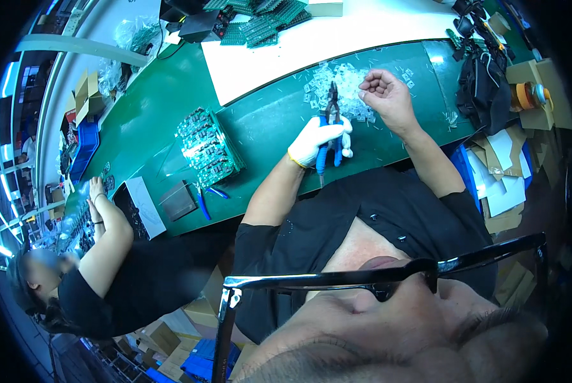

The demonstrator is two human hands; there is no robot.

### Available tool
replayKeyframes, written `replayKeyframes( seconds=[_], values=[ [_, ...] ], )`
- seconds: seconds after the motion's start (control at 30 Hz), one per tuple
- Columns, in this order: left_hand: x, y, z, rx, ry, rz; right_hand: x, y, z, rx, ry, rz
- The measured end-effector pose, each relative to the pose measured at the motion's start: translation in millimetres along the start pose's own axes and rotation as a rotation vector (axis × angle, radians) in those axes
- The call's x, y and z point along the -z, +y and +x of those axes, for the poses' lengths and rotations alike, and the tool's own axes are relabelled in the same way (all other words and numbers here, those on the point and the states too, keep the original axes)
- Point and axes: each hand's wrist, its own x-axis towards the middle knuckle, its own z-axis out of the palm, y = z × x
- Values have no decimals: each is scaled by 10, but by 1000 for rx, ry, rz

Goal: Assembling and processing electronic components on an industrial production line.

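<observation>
My left hand (311, 139), in a white glove, is closed round the blue handles of a pair of pliers (332, 105). The dark jaws point away from me, over the near side of a heap of small clear plastic pieces (346, 80) on the green tabletop (267, 121). At the right edge of that heap is my bare right hand (388, 99), its fingers curled and thumb drawn in to them. Whatever it may pinch is too small to make out.
Left of my gloved hand stands a stack of circuit boards (206, 147). Other blue-handled pliers (204, 203) lie nearer, beside a dark flat plate (178, 201). Farther left a co-worker (110, 223) reaches over the table. A black bag (480, 89) and an orange-topped bottle (527, 97) are at right.
</observation>
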Motion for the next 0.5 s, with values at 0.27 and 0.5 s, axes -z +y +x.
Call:
replayKeyframes(
  seconds=[0.27, 0.5],
  values=[
    [63, -96, 46, -75, -19, 46, 550, 20, 123, 144, 140, -624],
    [45, -78, 39, -78, -13, 54, 1207, 69, 153, 14, 264, -1085]
  ],
)
